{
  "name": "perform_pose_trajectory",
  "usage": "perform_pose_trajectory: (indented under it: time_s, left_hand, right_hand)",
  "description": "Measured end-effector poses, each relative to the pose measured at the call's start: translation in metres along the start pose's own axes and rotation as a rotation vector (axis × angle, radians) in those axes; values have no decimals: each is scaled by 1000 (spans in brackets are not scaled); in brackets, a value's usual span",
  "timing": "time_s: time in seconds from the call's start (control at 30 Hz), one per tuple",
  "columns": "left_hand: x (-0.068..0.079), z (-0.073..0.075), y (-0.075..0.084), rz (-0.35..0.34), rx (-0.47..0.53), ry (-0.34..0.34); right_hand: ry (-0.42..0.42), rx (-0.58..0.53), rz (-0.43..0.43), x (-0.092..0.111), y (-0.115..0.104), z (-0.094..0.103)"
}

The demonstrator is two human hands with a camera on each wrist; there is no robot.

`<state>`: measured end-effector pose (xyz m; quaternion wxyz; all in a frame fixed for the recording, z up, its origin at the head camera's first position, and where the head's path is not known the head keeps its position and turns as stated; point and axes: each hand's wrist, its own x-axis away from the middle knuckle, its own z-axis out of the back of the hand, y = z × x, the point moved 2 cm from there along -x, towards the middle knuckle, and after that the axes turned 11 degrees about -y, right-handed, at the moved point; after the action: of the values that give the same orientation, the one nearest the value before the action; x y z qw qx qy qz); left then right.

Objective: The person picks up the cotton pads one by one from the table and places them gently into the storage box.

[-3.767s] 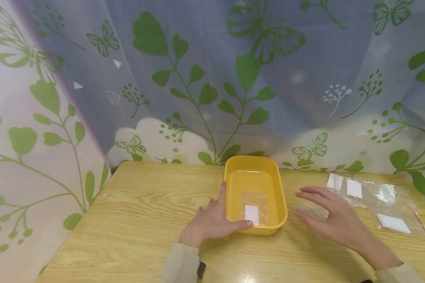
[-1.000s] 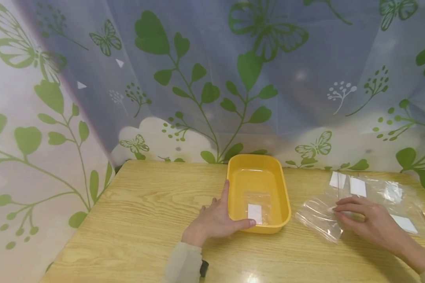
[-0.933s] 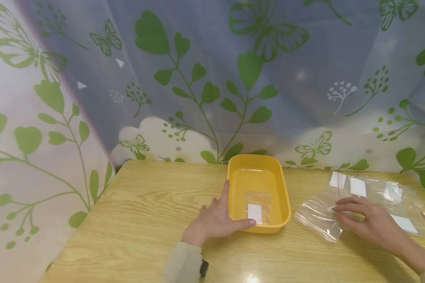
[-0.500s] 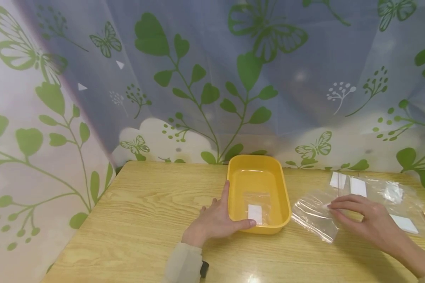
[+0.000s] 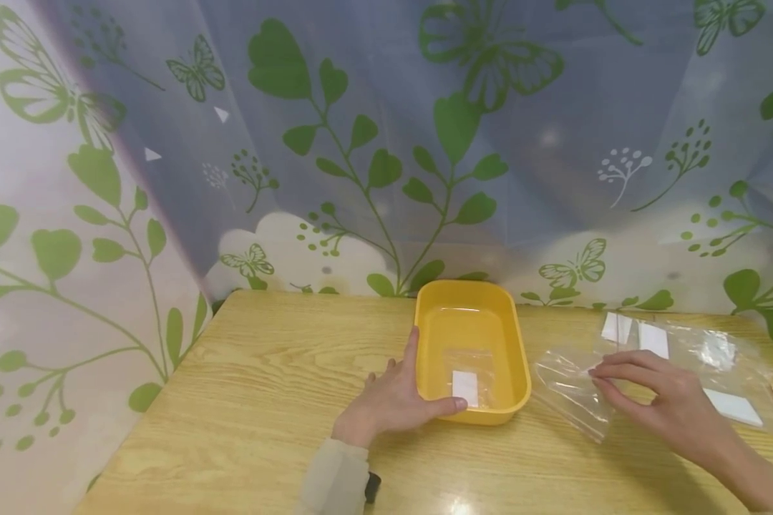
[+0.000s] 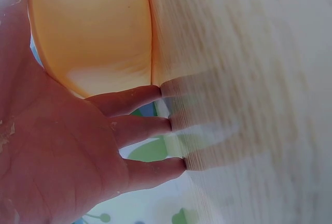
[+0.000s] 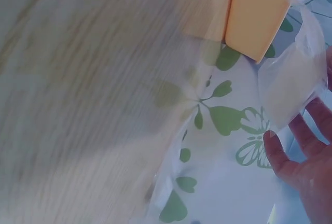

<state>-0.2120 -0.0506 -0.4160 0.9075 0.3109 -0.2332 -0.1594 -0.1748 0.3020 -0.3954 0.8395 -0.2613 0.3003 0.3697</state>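
Note:
My left hand [image 5: 393, 400] rests against the near left corner of a yellow plastic tray [image 5: 524, 372], thumb laid over its front rim. Its fingers [image 6: 148, 172] look straight and spread in the left wrist view, their tips at the tabletop. Inside the tray lies a small clear zip bag with a white card [image 5: 465, 388]. Right of the tray, my right hand [image 5: 663, 400] pinches a clear plastic zip bag [image 5: 567, 386] by its right side. In the right wrist view, a pale flat piece [image 7: 290, 84] shows within the held bag.
Farther right on the wood-grain table [image 5: 283, 372] lie several clear bags with white cards, one card [image 5: 733, 407] beside the right hand. A patterned curtain [image 5: 373, 243] hangs along the table's back edge and left side.
Earlier the right hand was over the bag near the tray with fingers apart; it then pinched the bag. Over the last second it has drawn slightly left with it. The left hand stays put.

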Motion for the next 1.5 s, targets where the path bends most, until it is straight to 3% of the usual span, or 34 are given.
perform_pose_trajectory:
  time_s: [0.87, 1.5]
  left_hand:
    - [0, 3, 3, -4, -23, 7]
    - [4, 1, 4, 12, -14, -14]
  right_hand:
    - [29, 115, -9, -27, -13, 27]
    - [51, -27, 62, -55, -25, 12]
